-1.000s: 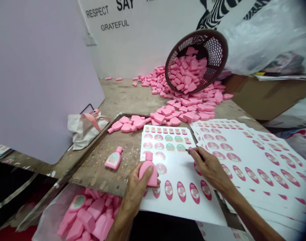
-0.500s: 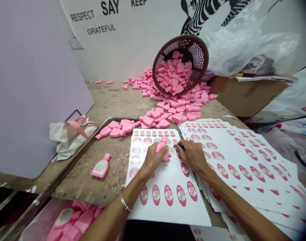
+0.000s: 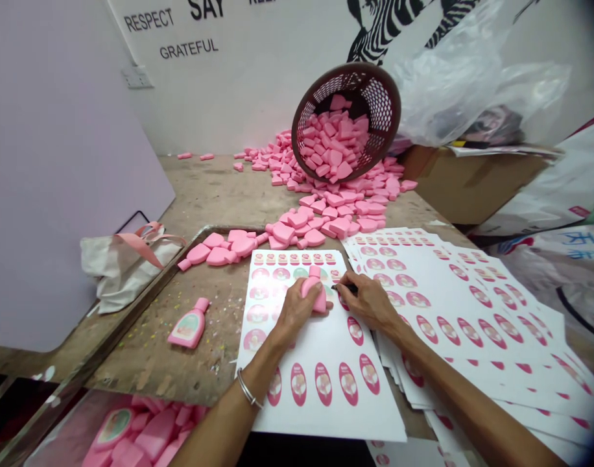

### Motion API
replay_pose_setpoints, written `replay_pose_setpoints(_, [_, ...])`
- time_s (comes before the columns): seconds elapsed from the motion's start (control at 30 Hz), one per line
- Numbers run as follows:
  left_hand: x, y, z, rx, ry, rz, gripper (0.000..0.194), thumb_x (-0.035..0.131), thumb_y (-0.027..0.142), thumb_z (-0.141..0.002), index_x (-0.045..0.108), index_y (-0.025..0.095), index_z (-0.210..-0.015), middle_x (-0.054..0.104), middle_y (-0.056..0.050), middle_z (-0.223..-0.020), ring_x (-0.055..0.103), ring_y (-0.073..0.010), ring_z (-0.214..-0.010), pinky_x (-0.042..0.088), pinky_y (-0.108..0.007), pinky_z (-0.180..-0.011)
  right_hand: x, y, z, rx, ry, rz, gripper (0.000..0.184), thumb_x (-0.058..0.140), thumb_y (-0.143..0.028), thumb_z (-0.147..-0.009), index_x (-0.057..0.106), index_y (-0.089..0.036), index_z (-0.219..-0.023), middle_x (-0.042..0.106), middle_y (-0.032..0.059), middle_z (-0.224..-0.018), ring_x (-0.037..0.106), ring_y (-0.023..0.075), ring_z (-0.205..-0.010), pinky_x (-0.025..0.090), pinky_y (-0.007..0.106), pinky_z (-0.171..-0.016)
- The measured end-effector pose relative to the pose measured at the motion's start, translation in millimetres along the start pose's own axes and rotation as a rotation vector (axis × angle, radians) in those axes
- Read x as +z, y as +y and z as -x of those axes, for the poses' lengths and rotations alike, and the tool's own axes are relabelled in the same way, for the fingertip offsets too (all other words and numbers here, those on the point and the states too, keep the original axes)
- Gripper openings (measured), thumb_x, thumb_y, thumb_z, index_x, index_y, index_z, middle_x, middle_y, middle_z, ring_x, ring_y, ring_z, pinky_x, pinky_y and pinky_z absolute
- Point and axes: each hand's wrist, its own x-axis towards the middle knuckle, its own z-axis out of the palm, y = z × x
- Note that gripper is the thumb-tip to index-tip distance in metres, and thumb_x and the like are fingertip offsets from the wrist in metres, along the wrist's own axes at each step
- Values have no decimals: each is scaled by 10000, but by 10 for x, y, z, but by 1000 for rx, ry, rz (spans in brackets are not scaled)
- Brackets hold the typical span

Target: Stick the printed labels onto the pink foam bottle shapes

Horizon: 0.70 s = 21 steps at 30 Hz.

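A pink toy bottle point(image 3: 314, 285), its neck pointing away from me, is gripped in my left hand point(image 3: 293, 310) above a white sticker sheet point(image 3: 326, 337). My right hand point(image 3: 372, 301) pinches a thin black pointed tool point(image 3: 348, 287), whose exact kind I cannot make out. Its tip is close to the stickers just right of the bottle. Round and oval pink stickers, with a few green ones, line the sheet; my hands cover some of them. On the tabletop to the left lies a pink bottle with a green-centred label point(image 3: 189, 326).
A tipped brown basket point(image 3: 394, 117) spills many pink bottles point(image 3: 326, 211) across the table. More sticker sheets point(image 3: 414, 357) are stacked at right, beyond them a cardboard box point(image 3: 472, 185). A cloth bag point(image 3: 117, 266) stands left. Pink bottles point(image 3: 155, 431) fill a plastic bag below.
The view has shifted slightly, so the table and things on it appear a little further left. Both hands keep their holds, with the right hand's tool still beside the bottle.
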Motion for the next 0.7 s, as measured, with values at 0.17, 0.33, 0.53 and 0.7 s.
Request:
replay_pose_setpoints(0.17, [-11,8,0,-1,-5,-5,356,592,427,-837,516,136,-1027,576,-99,-976,705,-203,-706,575,-324,-644,20,23,-6,66,-38,-157,211,452,-366,-877,559,-209,-785,638,-15,-661,571,148,-620,384,267,-617])
replay_pose_setpoints(0.33, [-32,-2,-14,-3,-19,-11,326,573,402,-854,511,134,-1029,570,-111,-1013,706,-203,-706,583,-336,-654,42,-75,8,-42,110,153,163,492,-325,-852,593,-206,-802,670,27,-747,593,194,-729,361,338,-748])
replay_pose_setpoints(0.53, [-42,-26,-45,-28,-12,4,307,566,391,-863,502,139,-1026,567,-103,-994,702,-207,-719,591,-339,-635,54,-51,-23,-52,78,132,150,508,-332,-834,586,-228,-758,672,5,-712,593,183,-668,368,316,-701])
replay_pose_setpoints(0.7, [-38,-6,-30,-33,-7,12,303,584,399,-854,506,138,-987,570,-98,-967,699,-201,-703,593,-331,-619,81,-21,-35,-76,129,149,151,590,-369,-788,588,-220,-767,657,0,-692,591,180,-657,365,317,-699])
